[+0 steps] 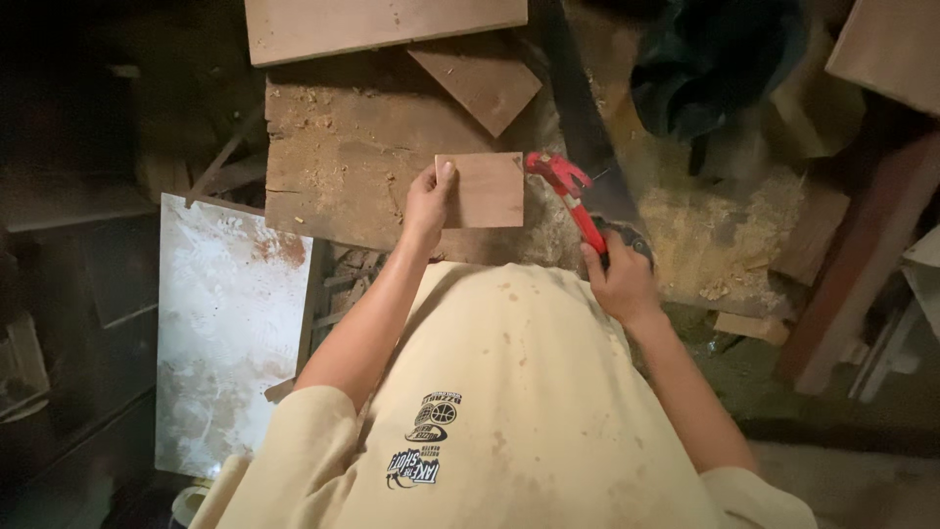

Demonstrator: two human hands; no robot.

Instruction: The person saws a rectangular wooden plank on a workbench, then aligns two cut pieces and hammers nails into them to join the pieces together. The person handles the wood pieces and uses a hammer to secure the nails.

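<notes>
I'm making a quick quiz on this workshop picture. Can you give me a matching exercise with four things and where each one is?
Things:
1. small wooden piece
2. red hammer
3. pale stained slab
4. long plank

Places:
A. at the top edge of the view
B. gripped in the right hand
C. held by the left hand on the dusty workbench
D. low down at the left

Pairs: 1-C, 2-B, 3-D, 4-A

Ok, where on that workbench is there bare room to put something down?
Left part of the workbench, between its left edge and the left hand, bare but for sawdust. Crowded on the right: small wood panel, red hammer in the right hand, dark saw blade, sawdust heap.
</notes>
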